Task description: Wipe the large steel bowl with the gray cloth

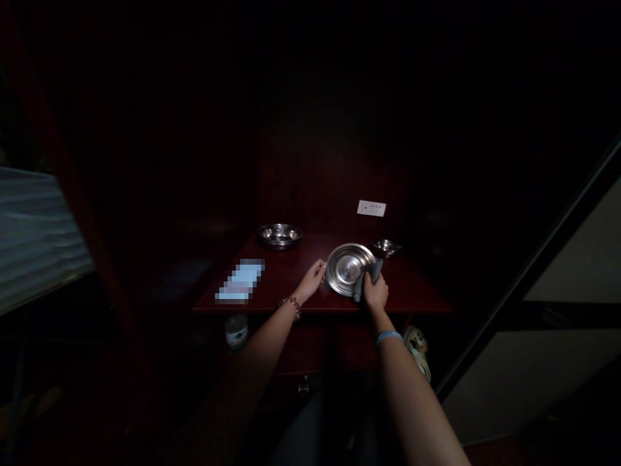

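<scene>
A round stainless steel plate (346,266) is held tilted over the front part of a dark red desk. My left hand (313,279) pinches its left rim, with the fingers closed. In my right hand (376,292) is a bunched grey cloth (367,276), pressed against the plate's lower right side. Part of the cloth is hidden under the fingers. Behind the plate to the right sits a small metal bowl (387,248). A wider metal bowl (280,235) stands at the back left of the desk.
On the desk's (286,275) left side lies a blurred-out bright rectangle (241,281). A white socket panel (371,208) is on the back wall. Below the desk are a jar-like container (237,333) on the left and pale clogs (418,346) on the right. The surroundings are very dark.
</scene>
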A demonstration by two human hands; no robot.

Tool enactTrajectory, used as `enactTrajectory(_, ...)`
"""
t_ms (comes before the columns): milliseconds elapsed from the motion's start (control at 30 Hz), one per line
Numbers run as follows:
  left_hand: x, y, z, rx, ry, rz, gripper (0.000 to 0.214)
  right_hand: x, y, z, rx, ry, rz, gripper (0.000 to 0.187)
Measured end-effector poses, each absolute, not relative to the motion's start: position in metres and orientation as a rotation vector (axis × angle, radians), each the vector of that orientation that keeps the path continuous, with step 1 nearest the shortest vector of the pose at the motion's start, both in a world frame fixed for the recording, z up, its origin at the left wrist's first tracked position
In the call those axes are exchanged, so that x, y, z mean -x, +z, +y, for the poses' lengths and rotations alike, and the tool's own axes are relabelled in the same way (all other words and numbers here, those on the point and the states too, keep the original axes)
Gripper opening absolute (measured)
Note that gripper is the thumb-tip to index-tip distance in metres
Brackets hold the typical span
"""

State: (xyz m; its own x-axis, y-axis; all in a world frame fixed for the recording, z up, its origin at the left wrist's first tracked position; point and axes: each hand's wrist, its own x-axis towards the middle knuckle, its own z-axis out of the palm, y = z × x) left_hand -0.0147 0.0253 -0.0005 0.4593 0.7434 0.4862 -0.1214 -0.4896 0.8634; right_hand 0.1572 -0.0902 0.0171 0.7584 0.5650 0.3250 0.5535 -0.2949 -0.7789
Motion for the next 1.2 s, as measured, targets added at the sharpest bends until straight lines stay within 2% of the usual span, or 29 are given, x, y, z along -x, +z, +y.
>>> enactTrajectory(633,0.015,-0.002,0.028,-1.78,1.26,0.554,0.029,-0.159,0.013,-0.086,2.033,0.066,-0.887,0.048)
enactTrajectory(1200,0.011,-0.003,0.031,-1.634,1.264,0.626,0.012,-0.163,0.009,-0.081,1.985,0.101,-0.886,0.047)
